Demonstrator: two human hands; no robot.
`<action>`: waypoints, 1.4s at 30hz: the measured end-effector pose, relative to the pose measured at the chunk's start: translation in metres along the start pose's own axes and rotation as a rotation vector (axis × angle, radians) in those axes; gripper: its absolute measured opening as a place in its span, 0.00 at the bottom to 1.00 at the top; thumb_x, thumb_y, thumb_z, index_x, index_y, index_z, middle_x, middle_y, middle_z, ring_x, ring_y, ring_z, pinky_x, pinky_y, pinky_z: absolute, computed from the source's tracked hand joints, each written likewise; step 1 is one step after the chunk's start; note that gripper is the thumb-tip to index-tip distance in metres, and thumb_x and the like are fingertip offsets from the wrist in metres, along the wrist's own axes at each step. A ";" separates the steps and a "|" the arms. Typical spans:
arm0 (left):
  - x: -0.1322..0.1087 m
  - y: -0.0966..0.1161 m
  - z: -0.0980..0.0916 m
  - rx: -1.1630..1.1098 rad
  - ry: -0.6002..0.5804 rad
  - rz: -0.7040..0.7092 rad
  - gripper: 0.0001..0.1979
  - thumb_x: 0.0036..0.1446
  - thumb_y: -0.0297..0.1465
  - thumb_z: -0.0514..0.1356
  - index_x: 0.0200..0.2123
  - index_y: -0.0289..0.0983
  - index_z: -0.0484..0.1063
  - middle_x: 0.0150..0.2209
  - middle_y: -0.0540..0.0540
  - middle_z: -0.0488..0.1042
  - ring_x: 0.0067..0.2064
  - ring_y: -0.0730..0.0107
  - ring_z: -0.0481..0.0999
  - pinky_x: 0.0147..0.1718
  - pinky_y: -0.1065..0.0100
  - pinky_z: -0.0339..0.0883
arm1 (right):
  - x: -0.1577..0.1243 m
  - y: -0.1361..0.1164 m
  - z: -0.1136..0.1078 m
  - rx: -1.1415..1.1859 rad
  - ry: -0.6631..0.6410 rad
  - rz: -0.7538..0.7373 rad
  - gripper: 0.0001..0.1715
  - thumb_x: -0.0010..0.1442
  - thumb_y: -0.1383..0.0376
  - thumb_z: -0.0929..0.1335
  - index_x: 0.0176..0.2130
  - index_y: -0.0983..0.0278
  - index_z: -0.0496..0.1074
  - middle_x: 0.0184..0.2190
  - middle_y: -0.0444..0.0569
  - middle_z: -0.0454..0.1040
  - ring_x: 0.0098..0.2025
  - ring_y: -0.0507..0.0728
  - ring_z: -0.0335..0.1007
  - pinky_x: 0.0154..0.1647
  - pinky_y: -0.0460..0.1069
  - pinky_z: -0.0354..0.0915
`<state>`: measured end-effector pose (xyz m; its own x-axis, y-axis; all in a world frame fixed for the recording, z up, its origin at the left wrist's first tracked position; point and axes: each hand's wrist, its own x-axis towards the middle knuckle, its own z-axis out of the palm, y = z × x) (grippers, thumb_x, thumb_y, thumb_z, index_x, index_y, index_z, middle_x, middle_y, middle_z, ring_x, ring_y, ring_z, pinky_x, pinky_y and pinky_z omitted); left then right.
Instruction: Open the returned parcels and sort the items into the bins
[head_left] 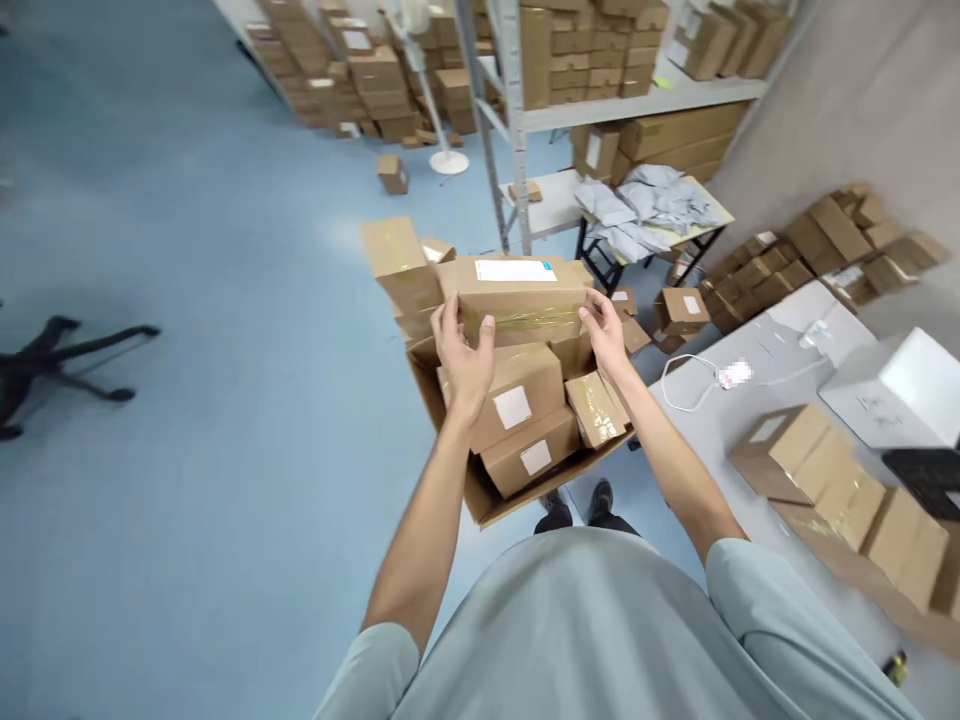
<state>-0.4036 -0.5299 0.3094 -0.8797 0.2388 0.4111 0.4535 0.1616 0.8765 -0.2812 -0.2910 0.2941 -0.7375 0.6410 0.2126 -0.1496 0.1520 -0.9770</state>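
Between my two hands is a long taped cardboard box [517, 295] with a white and blue label on its upper face. My left hand [466, 358] grips its left end, thumb on the near side. At the other end my right hand [604, 330] closes on it, thumb also in front. Below it stands a large open carton [480, 505]. Inside lie several smaller boxes, among them a labelled box [525, 375], another labelled box [517, 465] nearer me and a small taped box [592, 425] at the right. The underside of the held box is hidden.
At the right is a table [697, 440] with boxes [832, 500], a white cable and a white device [892, 385]. A metal shelf [517, 130] stands ahead, beside a small table of grey parcels [652, 210]. A chair base [60, 360] is at left.
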 end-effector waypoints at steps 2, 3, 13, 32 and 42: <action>-0.005 0.039 0.030 -0.029 -0.078 0.070 0.37 0.75 0.53 0.65 0.79 0.47 0.65 0.74 0.35 0.68 0.78 0.49 0.69 0.77 0.48 0.67 | -0.022 -0.023 -0.045 -0.040 0.106 -0.046 0.53 0.67 0.28 0.72 0.76 0.53 0.70 0.75 0.57 0.72 0.74 0.68 0.72 0.79 0.65 0.67; -0.009 0.057 0.047 -0.044 -0.121 0.099 0.37 0.75 0.53 0.65 0.80 0.48 0.64 0.74 0.35 0.68 0.78 0.49 0.69 0.78 0.47 0.66 | -0.034 -0.034 -0.070 -0.066 0.159 -0.067 0.53 0.67 0.28 0.72 0.76 0.52 0.69 0.75 0.57 0.71 0.74 0.68 0.72 0.79 0.65 0.67; -0.148 0.203 0.266 -0.282 -0.633 0.273 0.43 0.72 0.53 0.68 0.81 0.42 0.63 0.74 0.33 0.66 0.79 0.45 0.67 0.78 0.48 0.64 | -0.238 -0.107 -0.335 -0.330 0.632 -0.037 0.45 0.74 0.31 0.68 0.78 0.45 0.68 0.76 0.54 0.67 0.74 0.69 0.70 0.75 0.65 0.73; -0.424 0.342 0.468 -0.267 -1.159 0.318 0.40 0.70 0.50 0.70 0.77 0.38 0.71 0.77 0.33 0.72 0.78 0.42 0.70 0.80 0.45 0.62 | -0.498 -0.091 -0.567 -0.244 1.072 0.221 0.52 0.65 0.36 0.75 0.76 0.56 0.71 0.77 0.63 0.70 0.63 0.67 0.78 0.67 0.64 0.78; -0.365 0.292 0.523 -0.255 -1.157 0.226 0.35 0.68 0.40 0.70 0.75 0.39 0.75 0.75 0.37 0.75 0.77 0.45 0.73 0.80 0.45 0.63 | -0.429 -0.059 -0.583 -0.225 0.946 0.308 0.55 0.62 0.40 0.79 0.79 0.56 0.71 0.78 0.61 0.69 0.58 0.66 0.80 0.65 0.64 0.81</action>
<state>0.1243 -0.0689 0.2846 -0.0763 0.9750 0.2087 0.4249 -0.1576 0.8914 0.4281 -0.1369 0.2699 0.1141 0.9931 -0.0267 0.1581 -0.0447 -0.9864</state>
